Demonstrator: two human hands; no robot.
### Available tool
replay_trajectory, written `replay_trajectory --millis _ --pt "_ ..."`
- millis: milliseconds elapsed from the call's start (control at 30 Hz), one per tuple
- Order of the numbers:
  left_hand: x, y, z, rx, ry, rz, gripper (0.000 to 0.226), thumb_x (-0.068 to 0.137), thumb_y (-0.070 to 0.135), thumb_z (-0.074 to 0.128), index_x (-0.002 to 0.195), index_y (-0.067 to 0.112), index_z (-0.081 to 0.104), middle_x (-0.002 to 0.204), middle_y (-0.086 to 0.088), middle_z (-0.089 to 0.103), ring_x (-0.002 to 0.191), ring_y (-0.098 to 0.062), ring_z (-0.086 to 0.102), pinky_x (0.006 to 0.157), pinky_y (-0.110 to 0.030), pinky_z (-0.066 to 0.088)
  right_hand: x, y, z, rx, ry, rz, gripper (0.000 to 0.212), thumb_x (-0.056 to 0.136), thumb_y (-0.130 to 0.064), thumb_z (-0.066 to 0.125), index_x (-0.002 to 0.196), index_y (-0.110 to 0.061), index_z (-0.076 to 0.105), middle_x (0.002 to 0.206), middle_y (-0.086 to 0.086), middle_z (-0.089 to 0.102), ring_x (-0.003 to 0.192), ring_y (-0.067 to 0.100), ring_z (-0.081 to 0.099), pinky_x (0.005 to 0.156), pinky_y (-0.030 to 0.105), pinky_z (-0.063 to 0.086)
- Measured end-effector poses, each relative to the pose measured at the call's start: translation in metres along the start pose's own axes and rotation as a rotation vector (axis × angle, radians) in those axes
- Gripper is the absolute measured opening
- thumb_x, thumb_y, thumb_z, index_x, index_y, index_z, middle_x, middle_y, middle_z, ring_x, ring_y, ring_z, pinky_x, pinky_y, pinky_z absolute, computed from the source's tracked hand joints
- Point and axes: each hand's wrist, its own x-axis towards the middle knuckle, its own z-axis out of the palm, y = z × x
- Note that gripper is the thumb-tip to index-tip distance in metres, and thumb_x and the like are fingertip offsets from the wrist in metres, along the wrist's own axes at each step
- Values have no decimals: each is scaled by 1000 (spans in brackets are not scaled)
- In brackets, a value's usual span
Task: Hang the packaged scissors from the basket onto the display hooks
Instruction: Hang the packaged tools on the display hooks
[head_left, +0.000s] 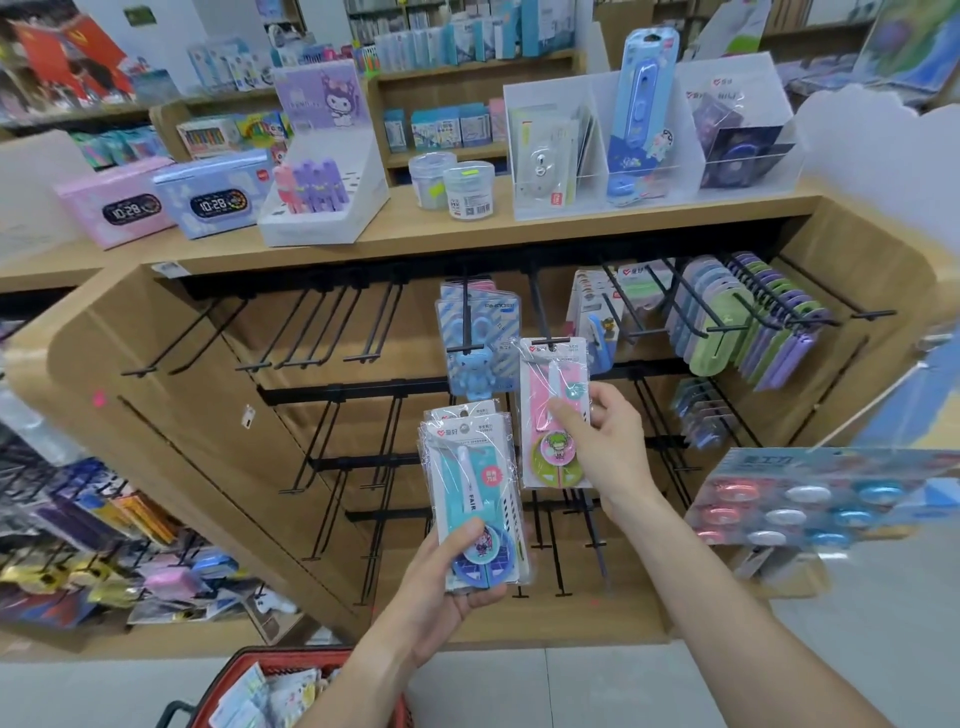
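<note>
Nearest, at the bottom edge of the view, the red basket (291, 691) sits cut off, so only its rim and a jumble of wrapped packets show; how many scissors remain cannot be told. Above it the left hand (441, 587) grips a small stack of teal packaged scissors (475, 499) from below, thumb across the front, probably keeping stock ready so the other hand can work alone. The right hand (597, 441) pinches the pink packaged scissors (555, 410) at mid-height, fingers behind and thumb in front, with its top hole at the tip of a black display hook (540, 317) under the counter (467, 228). Whether the hook has passed through the hole is hard to make out. Farther back, the blue bear packets (470, 338) hang on the neighbouring hook, and most hooks toward the left end hang bare.
</note>
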Motion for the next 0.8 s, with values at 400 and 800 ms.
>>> replay_trajectory --millis 400,800 --pt "3 6 -1 -13 -44 2 94 66 44 97 144 11 55 132 -22 71 124 -43 67 62 -34 66 5 0 5 -5 35 28 16 96 -20 73 110 -24 64 100 -1 79 89 14 78 86 46 63" --pt "6 9 3 13 -88 21 109 56 50 101 147 15 53 136 -21 68 126 -42 66 64 -33 66 7 2 7 -35 68 26 17 95 -23 75 108 -28 64 104 -2 78 94 16 76 91 50 61"
